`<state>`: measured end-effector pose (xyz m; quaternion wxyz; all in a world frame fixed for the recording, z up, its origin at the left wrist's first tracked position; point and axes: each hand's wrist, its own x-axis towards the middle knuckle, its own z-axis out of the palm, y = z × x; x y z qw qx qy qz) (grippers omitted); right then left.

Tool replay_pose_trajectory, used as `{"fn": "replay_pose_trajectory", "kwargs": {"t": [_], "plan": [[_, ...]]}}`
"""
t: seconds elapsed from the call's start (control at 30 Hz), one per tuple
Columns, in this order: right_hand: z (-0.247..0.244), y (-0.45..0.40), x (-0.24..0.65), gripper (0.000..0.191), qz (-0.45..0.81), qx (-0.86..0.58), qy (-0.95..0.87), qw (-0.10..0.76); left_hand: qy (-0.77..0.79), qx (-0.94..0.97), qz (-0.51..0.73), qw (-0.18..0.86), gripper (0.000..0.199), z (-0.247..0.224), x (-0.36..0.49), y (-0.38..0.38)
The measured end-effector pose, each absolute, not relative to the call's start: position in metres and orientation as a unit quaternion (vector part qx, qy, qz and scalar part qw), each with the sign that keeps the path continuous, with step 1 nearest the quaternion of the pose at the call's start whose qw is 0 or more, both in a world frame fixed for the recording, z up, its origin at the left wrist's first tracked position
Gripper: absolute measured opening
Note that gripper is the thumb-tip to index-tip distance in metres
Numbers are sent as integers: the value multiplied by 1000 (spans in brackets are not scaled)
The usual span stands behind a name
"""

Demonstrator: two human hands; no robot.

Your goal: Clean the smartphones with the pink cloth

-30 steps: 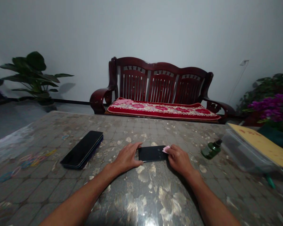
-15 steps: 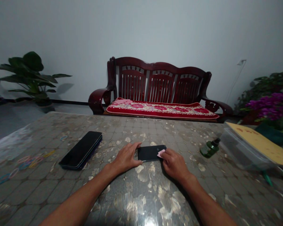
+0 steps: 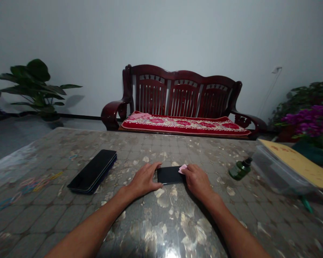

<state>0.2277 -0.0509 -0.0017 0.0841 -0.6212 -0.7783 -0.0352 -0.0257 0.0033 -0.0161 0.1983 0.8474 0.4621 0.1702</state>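
A black smartphone point(image 3: 169, 175) lies flat on the table in front of me. My left hand point(image 3: 144, 178) grips its left end, with the thumb at the near corner and the index finger at the far one. Pinched in the fingers of my right hand point(image 3: 198, 180) is a small pink cloth point(image 3: 182, 169), pressed on the phone's upper right part. That hand hides the phone's right end.
Left of my hands lies a stack of dark phones point(image 3: 93, 172), with coloured rubber bands point(image 3: 34, 184) farther left. A green bottle point(image 3: 240, 169) stands at right, beside a clear plastic box point(image 3: 277, 175) with a yellow sheet point(image 3: 298, 163) on top. A wooden bench point(image 3: 181, 77) is behind the table.
My right hand has slid the pink cloth toward the phone's far edge and slightly left. My left hand and the phone have stayed in place.
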Motion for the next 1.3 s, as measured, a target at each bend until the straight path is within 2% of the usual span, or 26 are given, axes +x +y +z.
{"fn": "replay_pose_trajectory", "kwargs": {"t": [0.23, 0.5, 0.8, 1.1, 1.3], "plan": [[-1, -44, 230, 34, -46, -663, -743, 77, 462, 847, 174, 196, 74, -19, -27, 4], [-2, -50, 208, 34, 0, -586, -803, 103, 456, 849, 177, 200, 73, -16, -26, 3], [-2, -39, 230, 33, -35, -689, -719, 90, 455, 851, 175, 195, 72, -18, -27, 3], [-3, -43, 206, 32, -6, -603, -790, 114, 451, 851, 185, 195, 73, -19, -26, 4], [-2, -40, 219, 32, -41, -651, -752, 98, 451, 850, 186, 201, 74, -21, -27, 4]]}}
